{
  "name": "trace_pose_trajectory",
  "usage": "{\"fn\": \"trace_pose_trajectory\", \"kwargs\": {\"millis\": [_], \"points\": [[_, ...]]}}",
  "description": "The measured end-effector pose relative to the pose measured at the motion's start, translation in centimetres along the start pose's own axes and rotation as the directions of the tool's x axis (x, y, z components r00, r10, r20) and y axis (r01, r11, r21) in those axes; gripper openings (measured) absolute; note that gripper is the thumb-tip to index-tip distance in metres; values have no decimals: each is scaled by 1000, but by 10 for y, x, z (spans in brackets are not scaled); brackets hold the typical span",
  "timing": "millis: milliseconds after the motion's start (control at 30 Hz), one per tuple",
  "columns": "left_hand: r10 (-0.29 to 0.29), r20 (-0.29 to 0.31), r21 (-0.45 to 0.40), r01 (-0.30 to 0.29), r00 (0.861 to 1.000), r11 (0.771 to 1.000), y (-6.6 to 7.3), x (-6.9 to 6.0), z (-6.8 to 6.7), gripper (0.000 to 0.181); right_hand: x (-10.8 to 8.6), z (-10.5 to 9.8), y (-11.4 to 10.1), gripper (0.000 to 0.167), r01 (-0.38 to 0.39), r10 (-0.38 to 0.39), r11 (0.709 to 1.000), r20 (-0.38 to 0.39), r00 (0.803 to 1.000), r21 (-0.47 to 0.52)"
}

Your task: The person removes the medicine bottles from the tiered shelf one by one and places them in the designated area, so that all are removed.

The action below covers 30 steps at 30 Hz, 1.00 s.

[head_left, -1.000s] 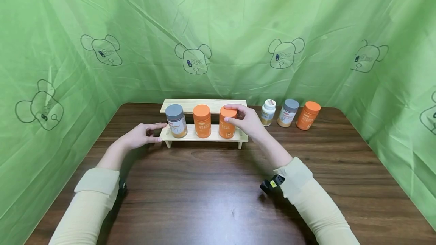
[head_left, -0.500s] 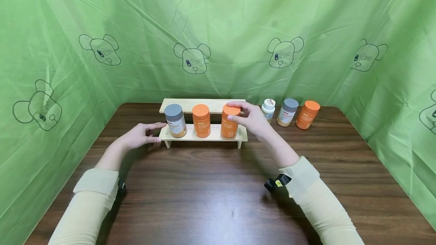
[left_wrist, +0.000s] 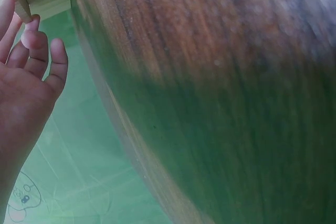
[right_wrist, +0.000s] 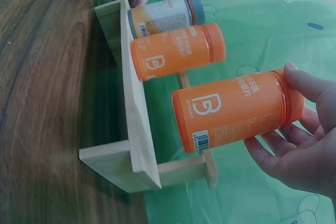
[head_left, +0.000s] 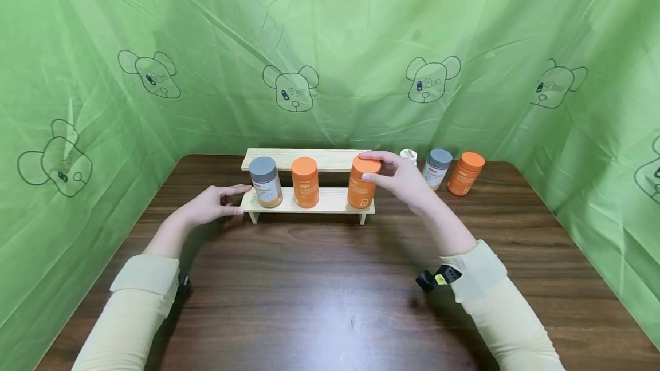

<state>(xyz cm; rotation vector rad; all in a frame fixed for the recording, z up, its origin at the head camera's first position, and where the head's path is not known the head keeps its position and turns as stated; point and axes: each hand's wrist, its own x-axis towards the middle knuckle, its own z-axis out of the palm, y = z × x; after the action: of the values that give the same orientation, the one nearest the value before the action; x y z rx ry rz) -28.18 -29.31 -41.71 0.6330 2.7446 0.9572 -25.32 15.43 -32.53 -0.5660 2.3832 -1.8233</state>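
Note:
My right hand (head_left: 404, 179) grips an orange bottle (head_left: 362, 188) around its cap, thumb in front and fingers behind. In the right wrist view, a gap shows between this bottle's base and the lower board of the two-step wooden rack (right_wrist: 139, 129). My left hand (head_left: 211, 205) pinches the left end of that lower board, as the left wrist view of the fingers (left_wrist: 35, 45) and wood also shows. Upright on the same board stand a grey-capped bottle (head_left: 266, 183) at the left and another orange bottle (head_left: 306, 185) in the middle.
Right of the rack, a small white bottle (head_left: 409, 155), partly hidden by my right hand, a grey-capped bottle (head_left: 437, 168) and an orange bottle (head_left: 466, 174) stand on the dark wooden table (head_left: 309, 279). Green cloth (head_left: 356, 44) surrounds the table's back and sides.
My right hand has carried the orange bottle rightwards, from above the board's right part to its right end. The left hand stays at the rack's left end.

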Motion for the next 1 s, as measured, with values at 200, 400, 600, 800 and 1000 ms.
{"fn": "trace_pose_trajectory", "kwargs": {"millis": [200, 400, 600, 800, 1000], "points": [[3, 4, -32, -3, 1000, 999, 2, 0, -1, 61, -9, -18, -3, 46, 3, -5, 999, -35, 999, -36], [7, 13, -89, -6, 1000, 996, 1, 1, 0, 60, -18, -36, -4, 47, 34, -37, 999, -75, 997, -42], [17, 11, -102, -16, 1000, 995, 0, 0, 1, 60, -23, -53, 2, 46, 79, -85, 995, -99, 991, -66], [5, 23, -113, -2, 1000, 994, 11, -3, -1, 60, -29, -67, 11, 47, 18, -27, 994, -90, 996, -105], [6, 21, -107, -4, 1000, 994, -1, 0, 3, 61, -34, -79, 32, 47, -16, 9, 996, -79, 997, -91]]}}
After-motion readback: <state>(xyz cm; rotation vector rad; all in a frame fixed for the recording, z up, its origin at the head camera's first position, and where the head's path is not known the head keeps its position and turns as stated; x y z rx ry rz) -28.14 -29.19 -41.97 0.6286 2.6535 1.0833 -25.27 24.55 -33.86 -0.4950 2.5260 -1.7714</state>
